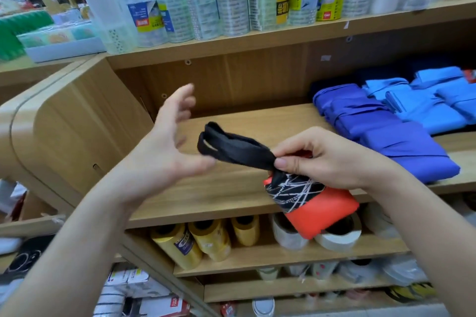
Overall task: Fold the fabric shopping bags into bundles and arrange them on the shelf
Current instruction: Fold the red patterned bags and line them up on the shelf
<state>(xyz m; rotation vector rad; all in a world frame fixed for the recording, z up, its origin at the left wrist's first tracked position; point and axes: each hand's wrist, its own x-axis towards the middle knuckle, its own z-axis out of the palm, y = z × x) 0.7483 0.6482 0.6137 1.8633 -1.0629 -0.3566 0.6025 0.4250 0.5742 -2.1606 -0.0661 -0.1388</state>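
The right hand (327, 159) is pinching the black fabric handles (231, 148) of a folded red-orange shopping bag bundle (314, 207) — hanging before the wooden shelf (244, 183) — while the left hand (164, 147) is spreading wide, empty, just beside the handles.

One head view looks forward and down (close up) at the shelf (193, 193).

The wooden shelf (231, 188) carries folded dark blue bundles (373, 126) at its right end, with light blue bundles (425, 103) beside them toward the back right corner. The board above (283, 38) holds tape packs (231, 8). The board below (257, 257) holds yellow rolls (206, 239) and white tape rolls (334, 237).
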